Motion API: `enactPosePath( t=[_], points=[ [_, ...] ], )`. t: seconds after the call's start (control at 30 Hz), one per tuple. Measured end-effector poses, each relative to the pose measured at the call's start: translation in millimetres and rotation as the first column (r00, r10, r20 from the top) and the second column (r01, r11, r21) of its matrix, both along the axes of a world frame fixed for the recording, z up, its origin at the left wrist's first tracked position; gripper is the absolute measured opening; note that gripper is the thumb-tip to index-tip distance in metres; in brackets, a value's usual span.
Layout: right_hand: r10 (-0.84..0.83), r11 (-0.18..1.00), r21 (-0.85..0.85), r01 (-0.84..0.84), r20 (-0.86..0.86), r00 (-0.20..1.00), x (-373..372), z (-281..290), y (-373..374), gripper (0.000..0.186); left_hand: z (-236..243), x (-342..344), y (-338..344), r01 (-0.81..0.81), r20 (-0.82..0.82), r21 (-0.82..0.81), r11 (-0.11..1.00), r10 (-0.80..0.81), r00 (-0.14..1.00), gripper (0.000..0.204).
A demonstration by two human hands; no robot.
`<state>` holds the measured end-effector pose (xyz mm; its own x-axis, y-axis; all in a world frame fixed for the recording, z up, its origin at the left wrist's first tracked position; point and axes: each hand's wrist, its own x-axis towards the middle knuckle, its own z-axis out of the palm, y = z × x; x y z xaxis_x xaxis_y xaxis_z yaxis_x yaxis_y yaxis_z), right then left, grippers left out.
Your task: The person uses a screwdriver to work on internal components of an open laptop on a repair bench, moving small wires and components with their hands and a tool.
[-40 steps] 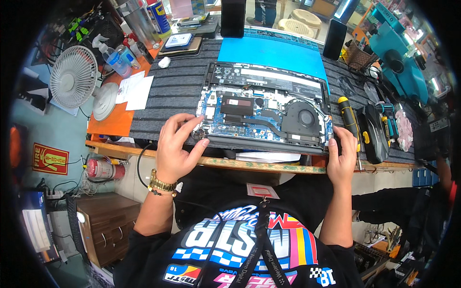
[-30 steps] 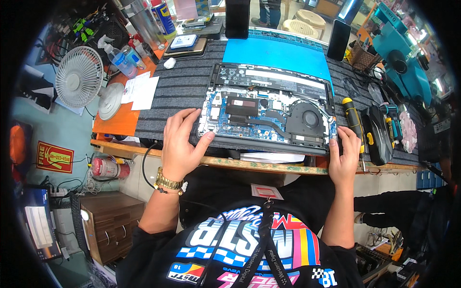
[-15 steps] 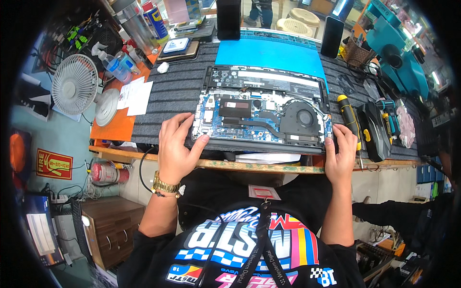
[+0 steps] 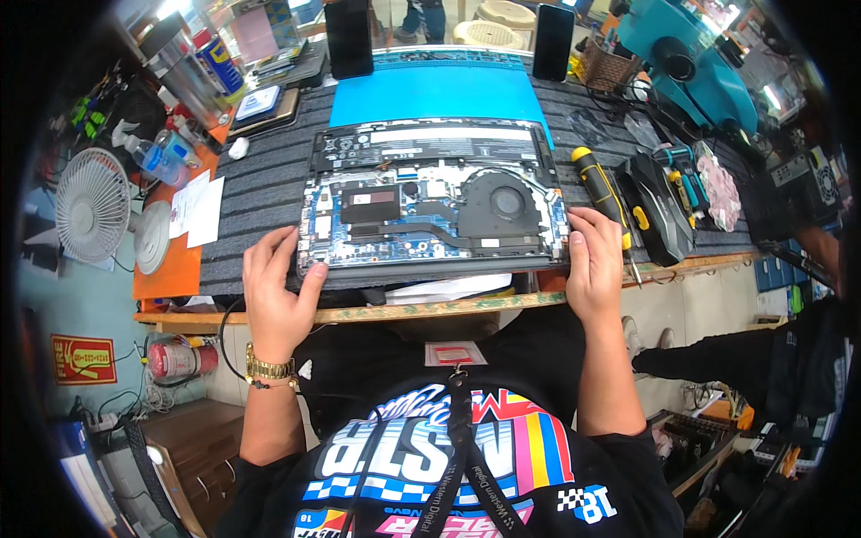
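Note:
An opened laptop (image 4: 421,218) lies at the front of the bench with its insides bare. Its long black battery (image 4: 430,148) runs along the far side; a round cooling fan (image 4: 505,206) is at the right, joined to a dark heat pipe over the blue circuit board. My left hand (image 4: 280,291) grips the near left corner, thumb on top and fingers along the side. At the near right corner, my right hand (image 4: 595,260) holds the edge in the same way. The fingers' undersides are hidden.
Beyond the laptop is a blue mat (image 4: 439,94). A yellow-black screwdriver (image 4: 603,197) and a black tool (image 4: 659,206) lie right of it. A white fan (image 4: 94,193), spray bottle (image 4: 139,148) and papers (image 4: 195,208) are at left. Another person's dark-clothed leg (image 4: 708,354) shows at right.
The whole scene has shifted left in the picture as my head turned. Both hands stay at the laptop's near corners, and the laptop shows no clear movement on the bench.

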<state>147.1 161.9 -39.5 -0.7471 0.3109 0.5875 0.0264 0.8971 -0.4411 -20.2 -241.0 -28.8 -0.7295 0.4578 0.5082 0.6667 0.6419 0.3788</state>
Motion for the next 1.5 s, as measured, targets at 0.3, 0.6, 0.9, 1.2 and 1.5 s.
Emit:
enactPosePath(
  t=[0.3,0.6,0.9,1.2,1.5],
  points=[
    [0.155,0.985,-0.082,-0.152,0.027,0.988,14.0,13.9,7.9,0.038,-0.4,-1.6,-2.6,0.036,-0.001,-0.033,0.999,-0.036,0.999,0.084],
    [0.098,0.995,-0.023,-0.096,0.147,0.984,21.3,18.2,-9.1,0.065,2.4,-2.0,-5.2,0.061,0.019,-0.064,0.996,-0.06,0.998,0.089],
    [0.121,0.98,-0.166,-0.112,0.043,0.992,36.8,3.1,-12.8,0.064,-0.3,3.4,-7.4,0.073,-0.015,0.008,0.997,-0.073,0.997,0.074],
    [0.141,0.969,-0.148,-0.197,-0.322,0.936,15.7,22.2,-3.2,0.053,20.4,-11.6,-5.2,0.038,-0.114,0.194,0.98,-0.016,0.993,0.061],
    [0.101,0.938,-0.263,-0.225,-0.413,0.905,-11.9,59.3,6.8,0.047,68.1,-26.2,11.5,-0.008,-0.078,0.214,0.977,0.025,0.997,0.043]
  ],
)
